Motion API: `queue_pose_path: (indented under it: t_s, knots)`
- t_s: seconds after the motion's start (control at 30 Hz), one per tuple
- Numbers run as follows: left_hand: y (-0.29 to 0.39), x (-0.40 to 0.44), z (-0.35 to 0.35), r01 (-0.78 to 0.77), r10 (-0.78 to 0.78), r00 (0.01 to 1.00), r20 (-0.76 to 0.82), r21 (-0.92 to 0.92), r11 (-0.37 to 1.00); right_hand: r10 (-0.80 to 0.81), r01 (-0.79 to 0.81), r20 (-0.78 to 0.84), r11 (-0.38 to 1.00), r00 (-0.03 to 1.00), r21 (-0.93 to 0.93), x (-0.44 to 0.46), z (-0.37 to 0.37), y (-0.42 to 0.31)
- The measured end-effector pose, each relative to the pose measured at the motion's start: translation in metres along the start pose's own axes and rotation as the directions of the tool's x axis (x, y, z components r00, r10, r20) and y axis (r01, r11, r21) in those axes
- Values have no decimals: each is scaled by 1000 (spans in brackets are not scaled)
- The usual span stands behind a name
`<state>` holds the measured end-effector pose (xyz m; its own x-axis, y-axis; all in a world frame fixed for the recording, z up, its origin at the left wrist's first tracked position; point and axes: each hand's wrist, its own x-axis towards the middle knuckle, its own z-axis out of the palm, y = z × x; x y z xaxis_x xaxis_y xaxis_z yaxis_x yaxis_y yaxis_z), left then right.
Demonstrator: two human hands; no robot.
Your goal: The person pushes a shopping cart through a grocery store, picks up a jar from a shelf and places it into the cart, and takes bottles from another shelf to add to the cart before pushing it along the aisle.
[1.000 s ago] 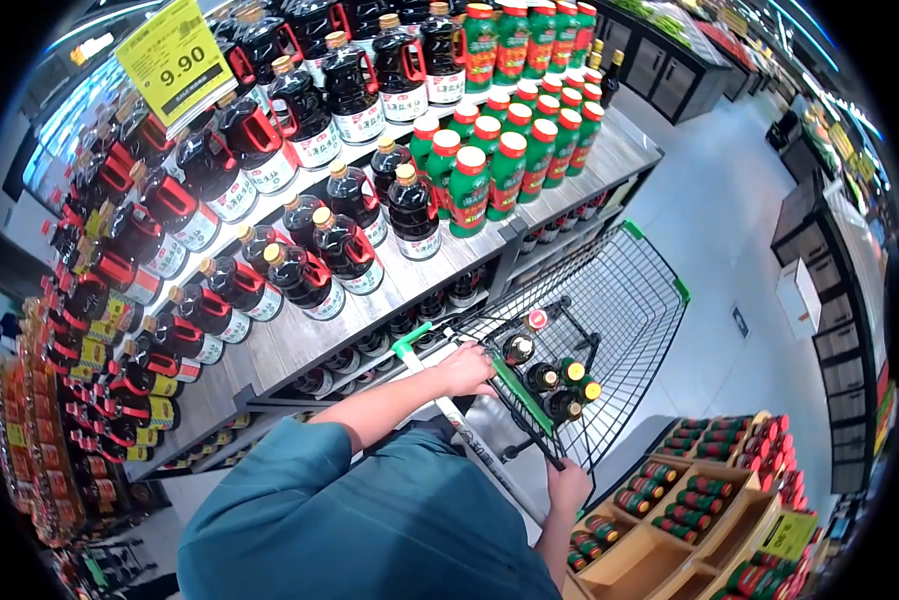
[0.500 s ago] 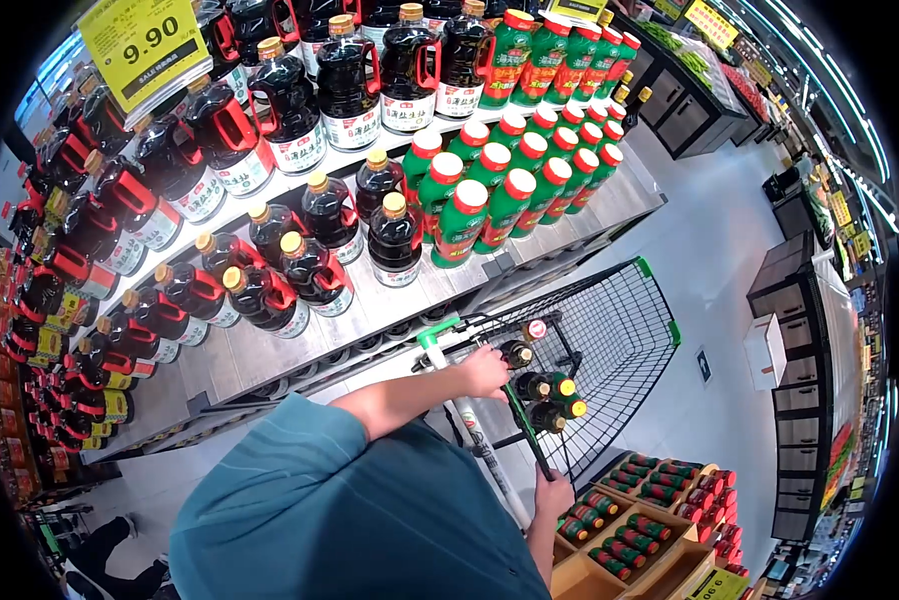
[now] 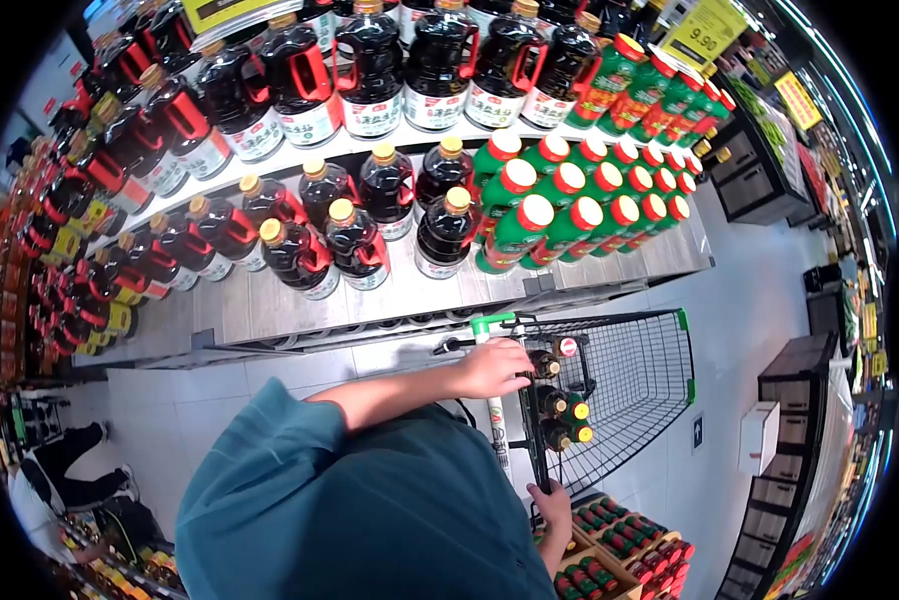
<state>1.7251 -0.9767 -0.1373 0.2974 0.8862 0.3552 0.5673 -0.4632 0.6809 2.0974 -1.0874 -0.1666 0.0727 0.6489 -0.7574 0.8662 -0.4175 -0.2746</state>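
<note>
A shopping cart [image 3: 625,325] of black wire with green corners stands ahead on my right. My left hand [image 3: 494,368] is curled over the upper end of the dark bar at its rear, beside a dark bottle [image 3: 545,364]. At the bar's lower end, my right hand [image 3: 550,502] is wrapped round it. Several dark bottles [image 3: 555,433], some with yellow caps, are grouped in the cart's near end, along with a container with a red-and-white top [image 3: 567,346]. A white bar with green ends [image 3: 496,415] runs on my side of the cart.
A tiered shelf [image 3: 390,295] holds dark sauce jugs [image 3: 370,85] and green red-capped bottles [image 3: 522,232]. Bins of jars [image 3: 625,540] stand near the cart's lower side. A white box [image 3: 759,438] stands by the right-hand cabinets [image 3: 795,380]. Another person [image 3: 65,470] is at lower left.
My view has turned and shifted, so the shelf's bottles sit further right and the jar bins lower. Both hands stay at the cart's rear bar; the other person shows more fully.
</note>
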Motion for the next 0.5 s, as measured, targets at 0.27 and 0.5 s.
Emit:
queue_pose_path:
  t_s: [0.27, 0.5]
  knots:
    - [-32, -156, -129, 433, -671, 207, -712, -548, 716, -728, 747, -215, 566, 651, 348, -26, -63, -244]
    - [-88, -212, -210, 425, -601, 242, -762, -474, 771, -947, 824, 146, 320, 285, 467, -35, 14, -441]
